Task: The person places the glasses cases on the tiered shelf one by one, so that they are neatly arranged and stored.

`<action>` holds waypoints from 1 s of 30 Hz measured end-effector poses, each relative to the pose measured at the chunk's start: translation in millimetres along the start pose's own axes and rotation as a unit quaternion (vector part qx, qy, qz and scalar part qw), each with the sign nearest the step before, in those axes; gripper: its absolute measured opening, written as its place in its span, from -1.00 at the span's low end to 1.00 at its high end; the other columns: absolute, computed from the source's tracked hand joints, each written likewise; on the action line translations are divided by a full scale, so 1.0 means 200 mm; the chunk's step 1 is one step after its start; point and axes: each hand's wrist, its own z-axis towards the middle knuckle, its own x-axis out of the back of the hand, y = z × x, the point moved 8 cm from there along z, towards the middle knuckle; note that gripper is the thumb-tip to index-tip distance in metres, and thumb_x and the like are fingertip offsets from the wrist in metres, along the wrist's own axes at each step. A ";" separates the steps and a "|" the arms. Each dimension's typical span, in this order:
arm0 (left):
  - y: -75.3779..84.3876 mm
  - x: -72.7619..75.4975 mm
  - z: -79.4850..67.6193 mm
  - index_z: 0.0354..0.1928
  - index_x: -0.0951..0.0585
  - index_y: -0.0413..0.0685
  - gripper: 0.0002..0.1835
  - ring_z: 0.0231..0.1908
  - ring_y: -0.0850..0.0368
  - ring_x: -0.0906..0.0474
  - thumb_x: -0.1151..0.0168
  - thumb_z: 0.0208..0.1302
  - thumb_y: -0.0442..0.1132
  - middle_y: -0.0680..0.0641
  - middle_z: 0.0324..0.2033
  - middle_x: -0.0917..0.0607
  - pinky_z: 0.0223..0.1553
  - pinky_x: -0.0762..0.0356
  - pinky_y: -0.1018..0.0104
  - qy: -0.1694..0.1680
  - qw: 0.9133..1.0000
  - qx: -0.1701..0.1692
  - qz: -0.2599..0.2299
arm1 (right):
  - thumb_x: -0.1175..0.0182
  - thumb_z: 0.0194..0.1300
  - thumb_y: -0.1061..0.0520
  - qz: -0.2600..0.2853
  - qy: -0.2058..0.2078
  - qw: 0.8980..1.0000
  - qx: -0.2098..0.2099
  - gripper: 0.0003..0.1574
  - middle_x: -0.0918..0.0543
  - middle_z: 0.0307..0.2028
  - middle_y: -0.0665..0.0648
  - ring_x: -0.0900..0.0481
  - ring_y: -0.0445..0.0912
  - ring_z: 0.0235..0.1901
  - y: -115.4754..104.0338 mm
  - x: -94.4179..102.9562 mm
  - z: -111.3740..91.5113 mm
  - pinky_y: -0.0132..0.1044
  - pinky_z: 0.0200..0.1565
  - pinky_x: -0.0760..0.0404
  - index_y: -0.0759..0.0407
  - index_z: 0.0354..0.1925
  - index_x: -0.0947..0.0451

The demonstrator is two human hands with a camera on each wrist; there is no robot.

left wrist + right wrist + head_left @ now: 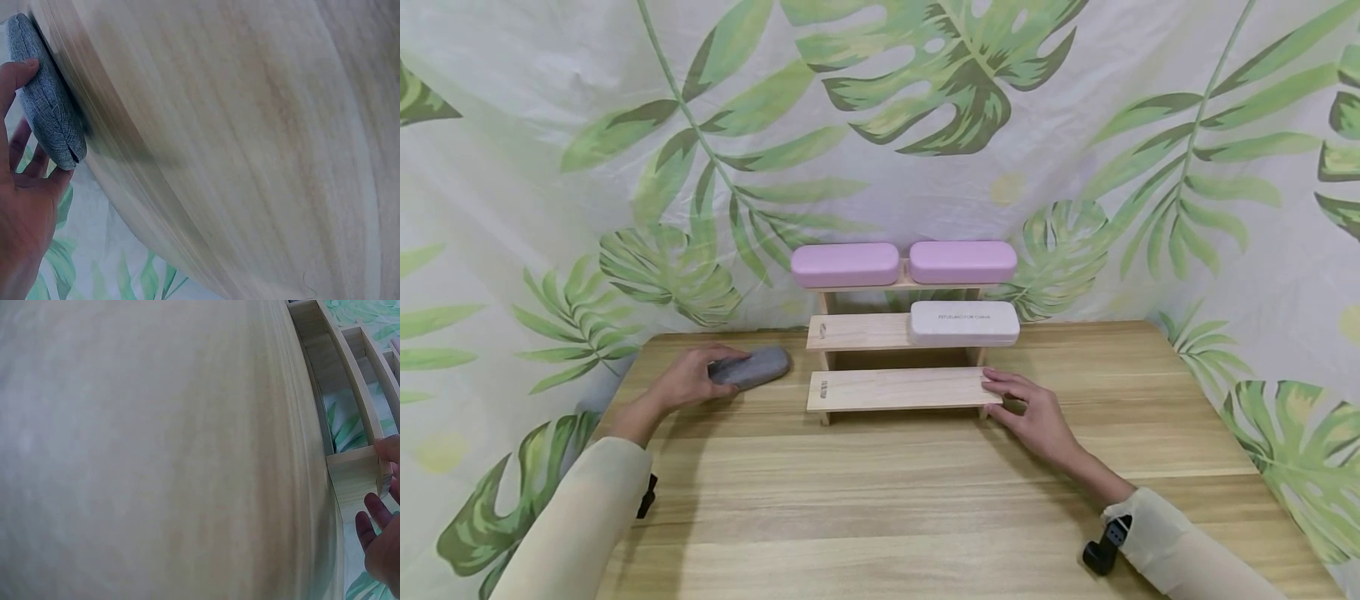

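Left of centre in the head view, the left hand (688, 382) lay on the desk (880, 500) with its fingers (19, 72) curled round the near end of a grey case (752, 367). The case rested on the desk, its long axis running roughly left to right, tilted slightly up toward the frame's right. Its far end pointed at the wooden 3-step shelf (895, 389), near that shelf's left edge but apart from it. In the left wrist view the case (47, 100) showed a seam along its edge, with the thumb on one face and the fingers behind the other.

The right hand (1033, 417) sat at the right end of the lowest step, fingers nearly straight and spread, tips touching the board's corner; it held nothing. The left hand was therefore the only one on the grey case.

On the shelf: 2 pink cases (846, 264) (963, 262) side by side on the top step, 1 white case (964, 323) on the right half of the middle step. The lowest step was bare.
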 end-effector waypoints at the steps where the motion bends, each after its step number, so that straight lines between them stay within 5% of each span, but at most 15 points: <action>1: 0.00 0.00 0.00 0.20 -0.73 -0.18 -0.39 0.16 -0.40 -0.61 -0.62 0.02 -0.30 -0.39 0.16 -0.70 0.14 -0.52 -0.28 -0.002 1.000 0.003 -0.001 | -0.52 0.18 0.40 0.001 0.000 1.000 -0.001 -0.52 -0.69 0.27 0.22 -0.63 0.20 0.28 0.00 0.00 0.00 -0.17 0.10 -0.69 0.30 0.10 -0.76; 23: 0.07 0.09 -0.03 0.25 -0.71 -0.13 -0.38 0.21 -0.37 -0.60 -0.59 0.06 -0.34 -0.32 0.19 -0.71 0.15 -0.50 -0.28 0.012 1.000 0.002 -0.009 | -0.52 0.19 0.39 0.006 -0.001 1.000 0.006 -0.50 -0.69 0.28 0.20 -0.63 0.17 0.28 0.00 0.00 0.00 -0.50 0.11 -0.60 0.28 0.12 -0.75; 30: 0.14 0.16 -0.04 0.19 -0.73 -0.18 -0.38 0.09 -0.28 -0.67 -0.63 -0.02 -0.40 -0.25 0.09 -0.77 0.04 -0.55 0.03 0.040 0.998 -0.054 0.009 | -0.52 0.19 0.39 0.007 -0.004 1.000 0.006 -0.50 -0.68 0.28 0.21 -0.63 0.16 0.28 -0.01 0.00 0.00 -0.39 0.10 -0.66 0.29 0.13 -0.75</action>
